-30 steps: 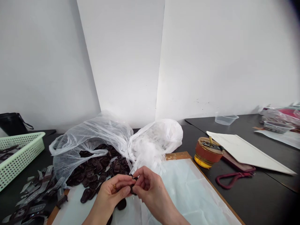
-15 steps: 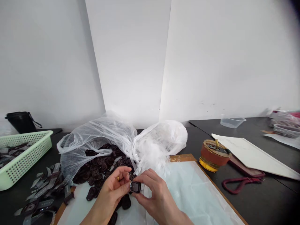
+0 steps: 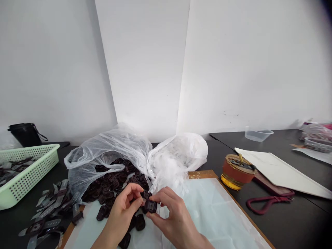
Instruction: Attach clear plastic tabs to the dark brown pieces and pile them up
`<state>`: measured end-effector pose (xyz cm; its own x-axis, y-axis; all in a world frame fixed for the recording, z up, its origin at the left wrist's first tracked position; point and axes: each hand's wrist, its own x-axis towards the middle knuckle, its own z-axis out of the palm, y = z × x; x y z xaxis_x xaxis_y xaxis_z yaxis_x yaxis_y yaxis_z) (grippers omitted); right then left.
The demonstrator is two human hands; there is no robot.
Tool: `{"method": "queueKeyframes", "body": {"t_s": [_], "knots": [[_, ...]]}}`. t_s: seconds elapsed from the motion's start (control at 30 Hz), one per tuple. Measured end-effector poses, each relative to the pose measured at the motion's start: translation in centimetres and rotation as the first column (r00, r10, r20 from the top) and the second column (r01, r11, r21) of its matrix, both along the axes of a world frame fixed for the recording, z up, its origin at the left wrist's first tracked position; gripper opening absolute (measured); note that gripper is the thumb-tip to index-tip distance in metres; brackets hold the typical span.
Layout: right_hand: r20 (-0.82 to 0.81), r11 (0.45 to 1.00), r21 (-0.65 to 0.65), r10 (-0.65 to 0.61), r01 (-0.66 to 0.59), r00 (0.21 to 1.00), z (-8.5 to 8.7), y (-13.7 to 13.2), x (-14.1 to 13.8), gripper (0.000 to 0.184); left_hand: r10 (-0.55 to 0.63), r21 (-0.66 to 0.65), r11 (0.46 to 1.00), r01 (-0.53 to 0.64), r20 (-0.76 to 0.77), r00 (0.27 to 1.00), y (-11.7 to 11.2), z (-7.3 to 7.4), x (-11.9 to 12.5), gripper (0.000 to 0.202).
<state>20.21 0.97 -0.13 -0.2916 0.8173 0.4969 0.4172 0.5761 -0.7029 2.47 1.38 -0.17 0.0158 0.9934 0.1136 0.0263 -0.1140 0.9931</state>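
Between the thumb and fingers of my right hand (image 3: 172, 211) is a small dark watch-like case (image 3: 150, 206), held upright with its face towards me. My left hand (image 3: 128, 207), with a ring on one finger, pinches at the case's left side. A sliver of pale translucent strap shows at those fingertips, mostly hidden. Beyond my hands, a heap of similar dark cases (image 3: 111, 183) spills from a clear plastic bag (image 3: 95, 148). Beside it, a white bag (image 3: 192, 148) holds pale translucent strips (image 3: 169, 173). Several loose cases (image 3: 140, 222) lie just under my hands.
A pale sheet (image 3: 212, 214) covers a brown board (image 3: 203, 174). Dark cases with translucent straps (image 3: 55, 200) are piled at left, near a green basket (image 3: 33, 176) and a black cup (image 3: 24, 134). At right are a tape-like amber roll (image 3: 237, 173), red-handled scissors (image 3: 259, 205) and a white board (image 3: 280, 169).
The dark case has turned and shifted slightly right, showing more of its face. My left fingertips have drawn a little back from it to the left.
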Motion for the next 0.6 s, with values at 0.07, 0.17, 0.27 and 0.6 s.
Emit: {"method": "queueKeyframes", "body": {"t_s": [0.07,0.17,0.27,0.6], "knots": [[-0.026,1.0,-0.017,0.001,-0.002,1.0,-0.19,-0.01,-0.08,0.021,0.019,0.052,0.999,-0.017,-0.049,0.999,-0.14,0.01,0.0,0.004],[-0.037,0.999,-0.034,0.017,-0.018,0.999,-0.26,-0.02,-0.12,0.02,0.016,0.108,0.994,-0.003,-0.115,0.993,-0.35,-0.04,-0.05,0.002],[-0.013,0.999,-0.026,0.023,-0.023,1.0,-0.14,0.08,0.0,0.021,-0.017,0.066,0.998,0.022,-0.077,0.997,-0.29,-0.15,-0.11,0.002],[0.065,0.997,-0.082,-0.002,0.007,0.998,-0.31,0.48,0.22,0.024,-0.199,-0.105,0.972,0.208,0.091,0.976,-0.06,0.45,0.06,0.018]]}}
